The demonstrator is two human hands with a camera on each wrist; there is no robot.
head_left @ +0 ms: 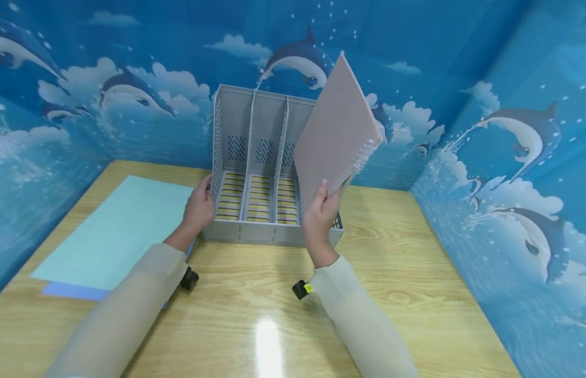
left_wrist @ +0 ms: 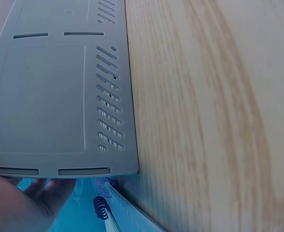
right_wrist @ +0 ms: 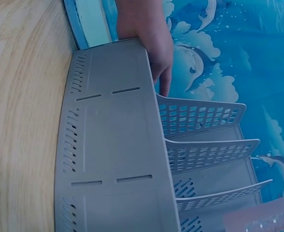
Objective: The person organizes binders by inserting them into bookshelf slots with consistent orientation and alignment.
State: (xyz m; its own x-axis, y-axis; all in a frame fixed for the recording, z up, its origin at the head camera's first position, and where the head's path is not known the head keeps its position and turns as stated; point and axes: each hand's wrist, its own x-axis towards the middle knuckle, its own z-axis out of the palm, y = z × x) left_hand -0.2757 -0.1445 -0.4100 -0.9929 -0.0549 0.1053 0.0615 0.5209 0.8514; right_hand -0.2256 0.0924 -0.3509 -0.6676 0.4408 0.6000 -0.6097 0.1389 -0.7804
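A grey file organizer (head_left: 274,233) with upright dividers stands on the table in the head view. At its left side my left hand (head_left: 199,205) grips the side wall; the left wrist view shows the fingers (left_wrist: 55,195) behind the end of the organizer. My right hand (head_left: 320,215) holds a pale pink spiral notebook (head_left: 337,121) by its lower corner, thumb on the cover. Tilted, the notebook overlaps the rightmost part of the organizer, with its clear coil (head_left: 364,155) on the right. Only a corner of the notebook (right_wrist: 262,215) shows in the right wrist view.
Left of the organizer, a mint-green notebook (head_left: 118,226) lies on the wooden table (head_left: 392,294), over a blue one (head_left: 75,290). A blue dolphin-print sheet (head_left: 170,136) hangs behind the table and along its sides.
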